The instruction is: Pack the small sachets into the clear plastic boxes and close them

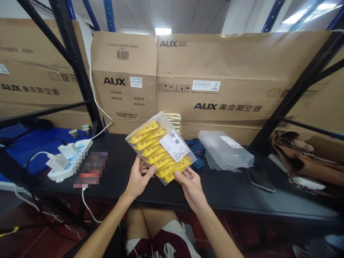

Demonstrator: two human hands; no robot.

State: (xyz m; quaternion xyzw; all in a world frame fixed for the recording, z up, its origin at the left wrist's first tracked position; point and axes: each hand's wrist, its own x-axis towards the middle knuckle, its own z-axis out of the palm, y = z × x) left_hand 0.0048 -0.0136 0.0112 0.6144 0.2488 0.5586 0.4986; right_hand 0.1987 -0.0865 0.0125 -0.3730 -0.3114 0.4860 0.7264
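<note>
A clear plastic bag [153, 143] packed with several yellow sachets and bearing a white label is held up, tilted, above the black table [231, 193]. My left hand [138, 179] grips its lower left edge, thumb on the front. My right hand [189, 182] pinches the bottom right corner. Both hands are closed on the bag.
A stack of clear plastic bags [224, 148] and a dark phone [259, 177] lie to the right, a brown handbag [301, 157] further right. A white power strip with chargers [67, 157] sits at the left. AUX cardboard boxes [215, 82] line the back behind black rack struts.
</note>
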